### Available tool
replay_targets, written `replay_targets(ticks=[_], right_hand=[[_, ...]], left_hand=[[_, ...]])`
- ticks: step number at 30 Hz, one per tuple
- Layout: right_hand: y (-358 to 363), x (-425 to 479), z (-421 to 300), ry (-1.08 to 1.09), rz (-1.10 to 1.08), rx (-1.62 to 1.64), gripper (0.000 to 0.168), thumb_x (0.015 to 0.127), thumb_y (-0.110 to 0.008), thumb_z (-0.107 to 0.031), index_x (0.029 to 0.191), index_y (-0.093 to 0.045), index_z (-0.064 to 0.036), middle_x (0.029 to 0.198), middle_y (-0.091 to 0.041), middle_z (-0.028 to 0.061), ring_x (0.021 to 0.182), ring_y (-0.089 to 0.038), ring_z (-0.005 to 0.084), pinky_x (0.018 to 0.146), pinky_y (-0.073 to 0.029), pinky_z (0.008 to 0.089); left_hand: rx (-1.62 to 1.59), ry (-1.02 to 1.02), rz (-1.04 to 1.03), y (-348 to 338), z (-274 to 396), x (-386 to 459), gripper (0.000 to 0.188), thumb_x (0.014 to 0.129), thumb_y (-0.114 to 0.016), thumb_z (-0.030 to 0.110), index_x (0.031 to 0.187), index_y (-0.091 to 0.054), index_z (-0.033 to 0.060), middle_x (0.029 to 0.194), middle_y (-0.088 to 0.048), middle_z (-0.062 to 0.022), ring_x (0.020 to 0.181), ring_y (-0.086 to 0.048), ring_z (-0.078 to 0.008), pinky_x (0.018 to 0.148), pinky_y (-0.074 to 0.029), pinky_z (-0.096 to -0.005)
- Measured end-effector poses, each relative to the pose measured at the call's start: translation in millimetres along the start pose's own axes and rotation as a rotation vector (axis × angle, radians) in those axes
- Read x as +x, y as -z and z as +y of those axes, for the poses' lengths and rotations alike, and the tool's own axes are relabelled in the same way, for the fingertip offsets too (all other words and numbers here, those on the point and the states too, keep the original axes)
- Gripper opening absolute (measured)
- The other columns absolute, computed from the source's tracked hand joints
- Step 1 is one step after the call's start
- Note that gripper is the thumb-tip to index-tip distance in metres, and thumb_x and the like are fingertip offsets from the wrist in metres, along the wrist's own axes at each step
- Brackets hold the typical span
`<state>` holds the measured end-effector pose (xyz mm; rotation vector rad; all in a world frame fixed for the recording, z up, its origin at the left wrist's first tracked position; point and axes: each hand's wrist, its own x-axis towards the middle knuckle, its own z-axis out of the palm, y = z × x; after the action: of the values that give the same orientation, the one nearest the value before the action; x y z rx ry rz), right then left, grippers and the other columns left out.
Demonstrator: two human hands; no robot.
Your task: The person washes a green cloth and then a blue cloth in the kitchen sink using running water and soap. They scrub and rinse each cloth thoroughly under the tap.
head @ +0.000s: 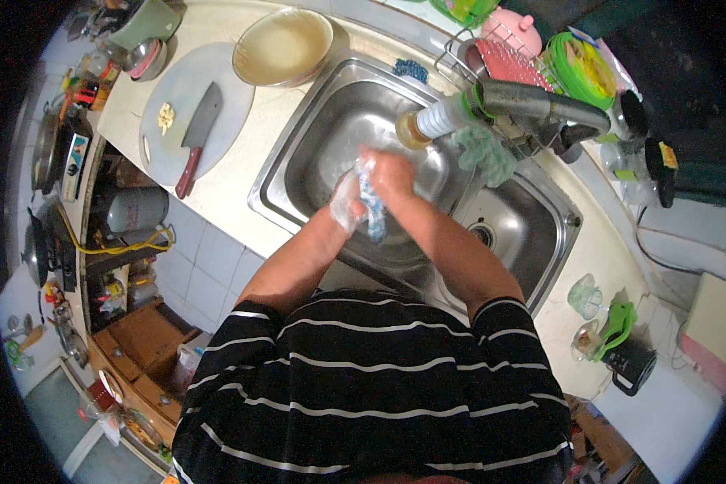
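Note:
Over the large stainless steel sink basin [339, 103], my two hands are pressed together around a soapy blue-and-white cloth [372, 209]. White suds coat my left hand [346, 198], which grips the cloth from the left. My right hand [391, 175] is closed on the upper part, and the lower end hangs free between my wrists. Fingers and cloth overlap, so part of the grip is hidden. A faucet [538, 103] with a ribbed white nozzle [438, 123] reaches over the basin to the right of my hands.
Left of the sink, a cleaver [203, 112] and chopped garlic [166, 117] lie on a round cutting board [230, 72]. Behind stands a large bowl [284, 48]. A green cloth [487, 156] hangs near the divider beside the smaller basin [514, 224]. A wire rack [460, 51] stands behind the faucet.

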<state>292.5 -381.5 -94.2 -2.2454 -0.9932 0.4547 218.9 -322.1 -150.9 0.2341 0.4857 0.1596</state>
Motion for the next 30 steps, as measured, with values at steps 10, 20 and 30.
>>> replay_targets(ticks=[10,20,30], right_hand=[[8.4,0.8,0.6,0.048,-0.003,0.086,0.022,0.082,-0.053,-0.034,0.091,-0.066,-0.019,0.076,-0.063,0.0143,0.069,-0.060,0.0351,0.060,-0.046,0.0427],[13.9,-3.0,-4.1,-0.002,0.054,0.220,0.018,0.081,-0.056,-0.024,0.092,-0.066,-0.015,0.082,-0.063,0.0148,0.071,-0.062,0.0328,0.062,-0.048,0.0406],[4.7,-7.4,-0.1,-0.074,0.044,0.156,0.023,0.083,-0.054,-0.032,0.087,-0.066,-0.013,0.080,-0.062,0.0170,0.076,-0.061,0.0339,0.069,-0.047,0.0386]], left_hand=[[-0.110,0.153,0.104,-23.1,10.6,-8.0,0.030,0.091,-0.040,0.026,0.094,-0.059,0.0027,0.089,-0.063,-0.0127,0.080,-0.062,-0.0260,0.075,-0.051,-0.0409],[-0.286,0.051,-0.092,13.5,-5.7,3.1,0.031,0.091,-0.042,0.030,0.090,-0.058,0.0030,0.093,-0.062,-0.0117,0.083,-0.061,-0.0224,0.076,-0.050,-0.0365],[-0.090,0.146,0.122,-4.3,-4.1,-3.4,0.033,0.092,-0.038,0.031,0.091,-0.059,0.0049,0.087,-0.062,-0.0120,0.075,-0.060,-0.0258,0.072,-0.050,-0.0376]])
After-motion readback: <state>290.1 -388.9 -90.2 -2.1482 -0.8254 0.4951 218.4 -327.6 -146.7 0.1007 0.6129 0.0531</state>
